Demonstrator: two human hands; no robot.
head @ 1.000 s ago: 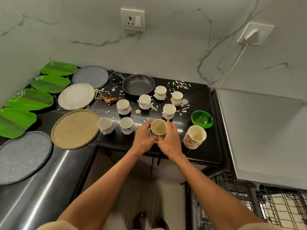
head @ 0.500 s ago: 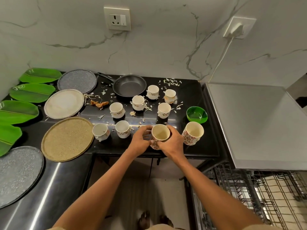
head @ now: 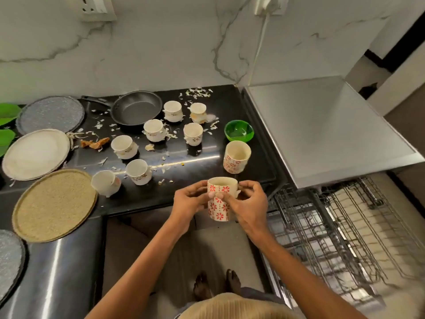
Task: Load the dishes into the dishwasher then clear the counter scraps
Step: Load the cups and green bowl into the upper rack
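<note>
Gripping the floral mug [head: 221,199] from both sides, the fingers [head: 247,187] of left hand [head: 189,203] and right hand [head: 249,207] curl round its wall. Rigid, breakable and likely slick, it hangs upright off the bench [head: 248,157] edge, beside the dishwasher rack [head: 333,238].

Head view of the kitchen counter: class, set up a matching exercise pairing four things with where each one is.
Things:
1. frying pan
2. green bowl
3. red-flowered mug
4. woven tan plate

Places:
A. held in both hands, off the counter
B. front left of the counter
C. back of the counter, near the wall
D. right side, beside the dishwasher

Pairs: 1-C, 2-D, 3-A, 4-B
</note>
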